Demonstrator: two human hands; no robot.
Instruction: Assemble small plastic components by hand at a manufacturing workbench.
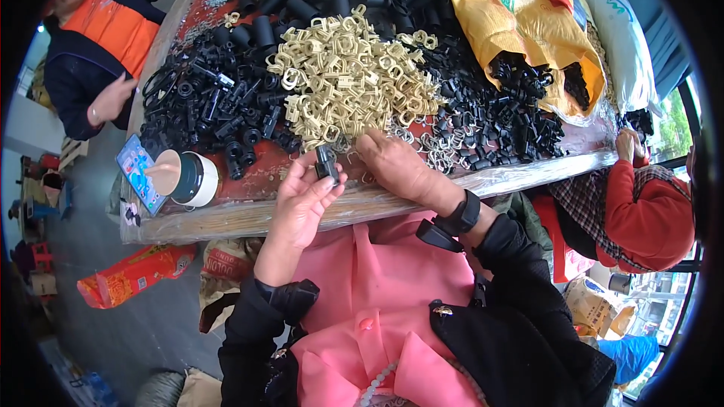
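My left hand (300, 207) is raised just above the table's near edge, thumb and fingers closed around a small black plastic fitting (326, 164). Right beside it, my right hand (396, 167) reaches down at the near side of a pile of cream plastic clips (347, 79). Its fingers are bent and pressed together, and their tips meet the loose parts there; what they pinch, if anything, is hidden. Bent metal clips (441, 152) lie scattered to the right of that hand.
Black fittings (207, 109) heap at left, black tubes (302, 9) behind, small black parts (520, 132) at right. A lidded cup (200, 179) and a phone (139, 169) stand by the left corner. A yellow woven sack (483, 22) spills parts. Two co-workers sit at the table's sides.
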